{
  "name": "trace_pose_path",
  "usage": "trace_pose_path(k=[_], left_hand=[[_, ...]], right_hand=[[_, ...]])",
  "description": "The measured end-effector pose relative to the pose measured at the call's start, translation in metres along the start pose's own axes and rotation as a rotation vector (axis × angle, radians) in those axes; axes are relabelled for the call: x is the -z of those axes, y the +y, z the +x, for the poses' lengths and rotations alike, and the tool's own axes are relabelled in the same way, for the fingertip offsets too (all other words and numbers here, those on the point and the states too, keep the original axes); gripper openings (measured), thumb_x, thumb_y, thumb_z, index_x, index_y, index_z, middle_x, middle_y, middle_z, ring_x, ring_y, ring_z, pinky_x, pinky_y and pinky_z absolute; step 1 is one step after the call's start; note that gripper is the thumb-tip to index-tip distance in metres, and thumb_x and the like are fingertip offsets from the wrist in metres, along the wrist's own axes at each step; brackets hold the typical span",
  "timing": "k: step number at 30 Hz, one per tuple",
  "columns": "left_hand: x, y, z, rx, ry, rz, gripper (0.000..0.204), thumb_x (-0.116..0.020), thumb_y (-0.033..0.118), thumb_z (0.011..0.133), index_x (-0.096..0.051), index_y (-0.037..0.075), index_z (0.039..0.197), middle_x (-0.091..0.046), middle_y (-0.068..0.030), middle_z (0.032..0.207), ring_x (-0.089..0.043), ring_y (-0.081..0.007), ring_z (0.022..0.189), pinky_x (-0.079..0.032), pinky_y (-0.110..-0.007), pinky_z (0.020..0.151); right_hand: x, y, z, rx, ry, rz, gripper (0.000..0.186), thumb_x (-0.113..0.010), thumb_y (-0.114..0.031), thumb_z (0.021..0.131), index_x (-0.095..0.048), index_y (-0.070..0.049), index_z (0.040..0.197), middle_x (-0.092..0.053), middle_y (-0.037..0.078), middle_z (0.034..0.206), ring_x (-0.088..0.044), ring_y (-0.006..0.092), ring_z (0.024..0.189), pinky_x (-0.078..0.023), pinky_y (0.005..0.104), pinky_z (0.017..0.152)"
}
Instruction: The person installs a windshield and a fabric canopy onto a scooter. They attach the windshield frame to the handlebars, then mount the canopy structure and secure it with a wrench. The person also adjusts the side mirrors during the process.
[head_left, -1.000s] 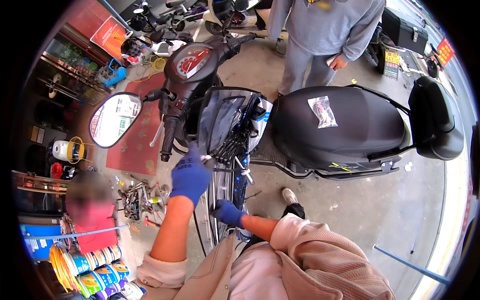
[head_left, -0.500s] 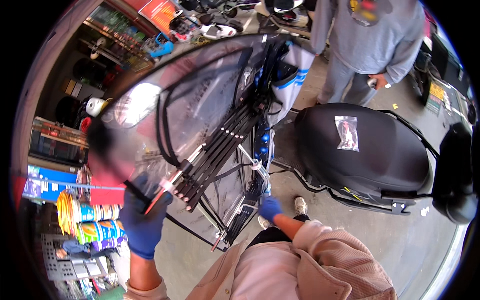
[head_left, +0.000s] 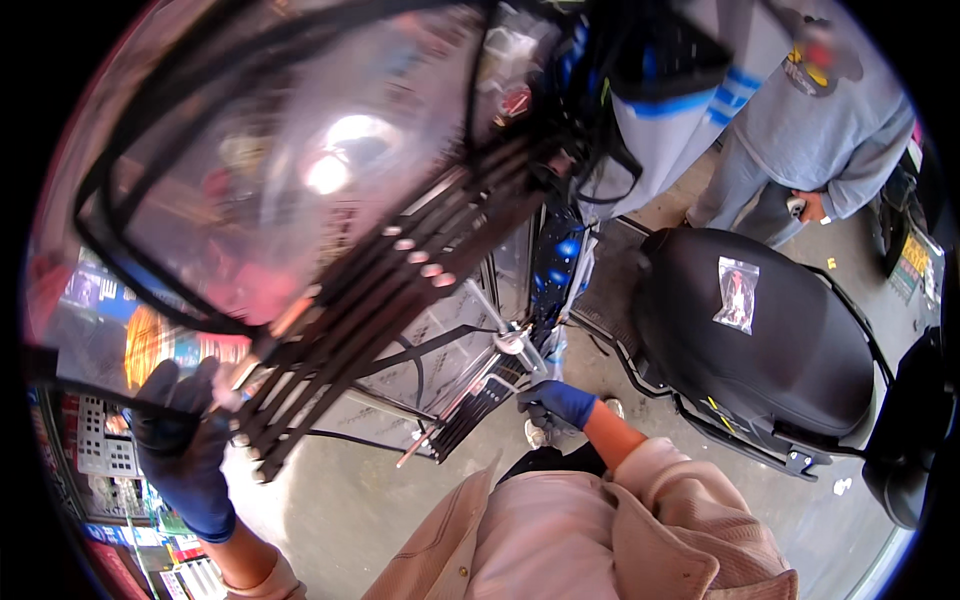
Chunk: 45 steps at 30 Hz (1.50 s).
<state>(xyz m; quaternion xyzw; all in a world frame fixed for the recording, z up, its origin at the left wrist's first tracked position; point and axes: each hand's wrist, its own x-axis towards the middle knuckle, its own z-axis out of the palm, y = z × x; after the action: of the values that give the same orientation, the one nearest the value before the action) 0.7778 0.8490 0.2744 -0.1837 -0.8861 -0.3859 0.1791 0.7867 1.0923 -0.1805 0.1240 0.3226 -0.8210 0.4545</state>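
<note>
A folded scooter rain canopy [head_left: 270,190] fills the upper left, with clear plastic sheeting, black edging and a bundle of dark rods [head_left: 390,290]. My gloved left hand [head_left: 185,440] is raised at its lower left edge, fingers closed round the black-edged border beside the rod ends; motion blurs this part. My gloved right hand [head_left: 558,403] is curled at the lower end of a silver metal pole [head_left: 490,307] belonging to the canopy. A thin bent metal rod [head_left: 500,380] lies close to its fingers. Grey and blue fabric [head_left: 660,130] hangs from the canopy's right side.
A black scooter seat [head_left: 760,340] stands at the right, carrying a small clear bag [head_left: 737,295] of parts. Beyond it stands a person in a grey sweatshirt [head_left: 820,130], holding a small item. Shelves with goods [head_left: 110,440] are at the left.
The canopy has swung nearer and spread further to the left and upper edge of the view. My left hand has moved left with it; my right hand has shifted slightly right.
</note>
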Motion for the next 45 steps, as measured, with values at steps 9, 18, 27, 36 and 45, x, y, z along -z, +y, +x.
trace_pose_path(k=[9, 18, 27, 36, 45], left_hand=[[0.124, -0.124, -0.077, 0.048, 0.476, 0.237, 0.045, -0.056, 0.028, 0.095, -0.050, -0.010, 0.120, -0.061, -0.0149, 0.107, -0.062, -0.0184, 0.091, -0.052, -0.033, 0.077], [0.059, -0.236, -0.082, 0.084, 0.584, -0.026, 0.055, -0.062, 0.015, 0.089, -0.039, -0.001, 0.136, -0.051, -0.0141, 0.128, -0.055, -0.0220, 0.109, -0.048, -0.036, 0.092], [-0.032, -0.264, 0.010, 0.055, 0.482, -0.476, 0.008, -0.050, 0.006, 0.089, -0.054, 0.001, 0.093, -0.053, -0.0021, 0.080, -0.051, -0.0148, 0.071, -0.042, -0.030, 0.061], [-0.049, -0.264, 0.025, 0.218, 0.377, -1.349, 0.018, -0.055, 0.009, 0.093, -0.057, -0.003, 0.105, -0.066, -0.0208, 0.098, -0.068, -0.0352, 0.087, -0.059, -0.046, 0.074], [-0.113, -0.294, 0.026, 0.171, 0.351, -1.141, 0.011, -0.054, 0.010, 0.092, -0.058, 0.003, 0.099, -0.062, -0.0064, 0.088, -0.061, -0.0140, 0.075, -0.051, -0.028, 0.066]], right_hand=[[-0.077, -0.113, -0.156, 0.274, 0.194, -0.195, 0.021, -0.056, -0.017, 0.094, -0.057, 0.004, 0.094, -0.039, -0.003, 0.057, -0.040, 0.0084, 0.048, -0.029, 0.0234, 0.042], [-0.216, -0.212, -0.288, 0.544, 0.784, -1.072, 0.019, -0.057, -0.016, 0.088, -0.064, 0.001, 0.094, -0.055, 0.005, 0.066, -0.054, 0.0131, 0.052, -0.042, 0.0276, 0.044], [-0.307, -0.329, -0.338, 0.886, 0.808, -1.152, 0.024, -0.054, -0.015, 0.090, -0.060, 0.004, 0.077, -0.042, 0.001, 0.050, -0.041, 0.0103, 0.038, -0.031, 0.0261, 0.036], [-0.346, -0.351, -0.306, 0.842, 1.123, -1.430, 0.028, -0.054, -0.018, 0.085, -0.049, -0.003, 0.062, -0.045, 0.004, 0.048, -0.045, 0.0150, 0.033, -0.034, 0.0280, 0.032], [-0.314, -0.354, -0.349, 0.839, 1.194, -1.443, 0.015, -0.058, -0.013, 0.083, -0.058, -0.001, 0.074, -0.044, 0.002, 0.052, -0.047, 0.0147, 0.039, -0.036, 0.0292, 0.034]])
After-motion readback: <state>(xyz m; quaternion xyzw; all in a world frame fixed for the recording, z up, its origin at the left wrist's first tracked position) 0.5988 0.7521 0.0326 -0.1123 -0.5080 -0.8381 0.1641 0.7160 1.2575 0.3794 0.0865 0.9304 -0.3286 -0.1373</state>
